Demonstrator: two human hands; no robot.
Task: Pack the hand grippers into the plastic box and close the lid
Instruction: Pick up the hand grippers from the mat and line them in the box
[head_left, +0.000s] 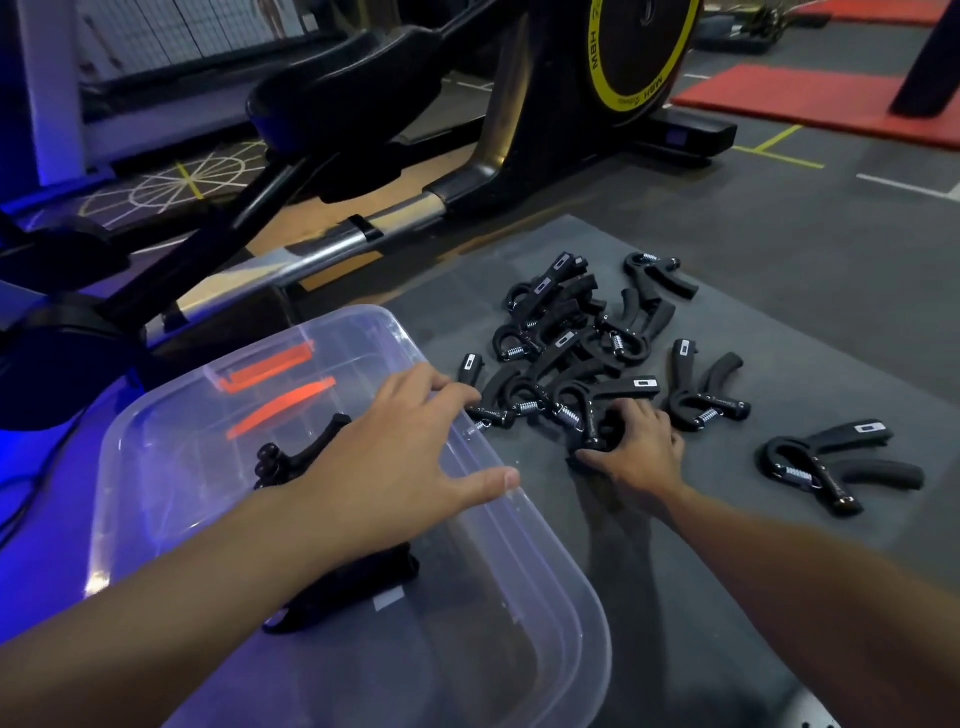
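A clear plastic box (545, 587) with orange latches stands open at lower left on a dark mat. Two black hand grippers lie inside it, one (306, 452) near the middle and one (358, 587) under my forearm. My left hand (395, 457) hovers over the box's right rim with its fingers spread, holding nothing. A pile of several black hand grippers (566, 338) lies on the mat to the right of the box. My right hand (634, 447) grips one gripper (597, 410) at the pile's near edge. No lid is in view.
Single hand grippers lie apart from the pile at the right (706, 389) and the near right (836, 462). An exercise machine (363, 156) with a yellow-ringed flywheel stands behind the box and mat. Red mats (810, 98) lie on the floor at far right.
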